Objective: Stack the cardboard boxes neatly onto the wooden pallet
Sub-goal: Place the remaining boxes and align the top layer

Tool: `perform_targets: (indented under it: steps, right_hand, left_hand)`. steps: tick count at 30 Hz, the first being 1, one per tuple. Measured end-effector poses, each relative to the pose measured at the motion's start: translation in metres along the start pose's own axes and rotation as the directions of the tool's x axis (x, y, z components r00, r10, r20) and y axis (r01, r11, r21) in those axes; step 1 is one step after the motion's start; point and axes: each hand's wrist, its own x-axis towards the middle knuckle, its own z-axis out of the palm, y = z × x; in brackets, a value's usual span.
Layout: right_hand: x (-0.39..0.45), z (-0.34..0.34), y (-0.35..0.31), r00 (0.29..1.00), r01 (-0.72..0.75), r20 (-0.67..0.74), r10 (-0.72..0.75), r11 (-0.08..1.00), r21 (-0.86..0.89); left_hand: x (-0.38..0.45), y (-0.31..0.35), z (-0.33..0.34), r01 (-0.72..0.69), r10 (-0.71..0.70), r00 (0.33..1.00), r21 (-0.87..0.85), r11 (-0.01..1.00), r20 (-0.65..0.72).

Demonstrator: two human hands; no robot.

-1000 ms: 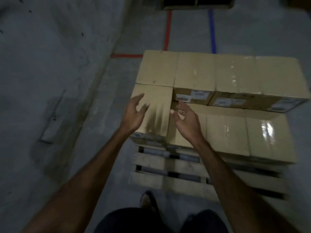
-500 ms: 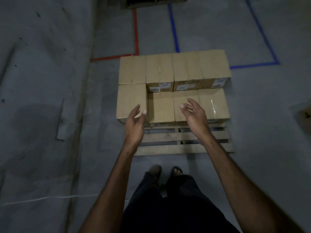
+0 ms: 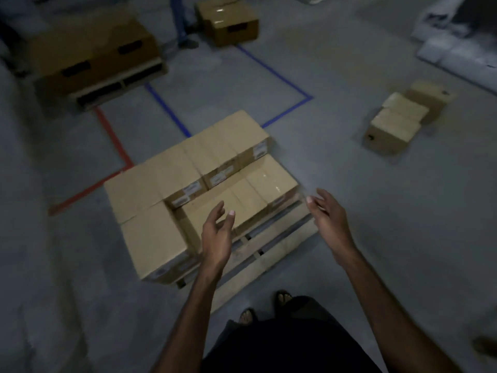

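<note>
While both the left hand (image 3: 216, 238) and right hand (image 3: 329, 219) are held apart and empty, tan cardboard boxes (image 3: 204, 168) are seen stacked on the slatted wooden pallet (image 3: 271, 247), with more small tan boxes (image 3: 395, 125) left on the grey floor.

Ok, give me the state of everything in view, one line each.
Left hand: open, empty, above the stack.
Right hand: open, empty, past the pallet's right corner.
Pallet: on the floor, near strip bare.
Stacked boxes: closed, packed tight, the back row and left end stand taller.
Loose boxes: on the floor at right, not yet stacked.
Far pallet: loaded with big boxes.
</note>
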Motion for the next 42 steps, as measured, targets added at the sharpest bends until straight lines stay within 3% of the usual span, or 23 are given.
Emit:
perform_targets:
  steps: [8, 14, 21, 30, 38, 42]
  right_hand:
    - [-0.022, -0.083, 0.034, 0.929, -0.068, -0.352, 0.114, 0.988, 0.141]
    - [-0.006, -0.158, 0.041, 0.849, -0.056, -0.500, 0.171, 0.970, 0.236]
    - [0.042, -0.270, 0.045, 0.832, -0.057, -0.526, 0.174, 0.971, 0.231]
    - [0.107, -0.387, 0.055, 0.806, -0.064, -0.554, 0.210, 0.960, 0.272]
    - [0.180, -0.466, 0.064, 0.754, -0.095, -0.585, 0.299, 0.931, 0.353]
    - [0.226, -0.517, 0.055, 0.705, -0.109, -0.636, 0.313, 0.935, 0.339]
  left_hand:
    - [0.006, 0.031, 0.093, -0.122, 0.091, 0.926, 0.061, 0.991, 0.367]
    - [0.009, 0.066, 0.188, -0.152, 0.111, 0.864, 0.046, 0.987, 0.491]
    - [0.007, 0.073, 0.309, -0.109, 0.094, 0.877, 0.005, 0.994, 0.471]
    - [-0.009, 0.112, 0.446, -0.158, 0.105, 0.824, 0.048, 0.986, 0.558]
    - [0.056, 0.144, 0.575, -0.207, 0.090, 0.795, 0.128, 0.970, 0.600]
    - [0.097, 0.165, 0.654, -0.238, 0.066, 0.742, 0.170, 0.956, 0.667]
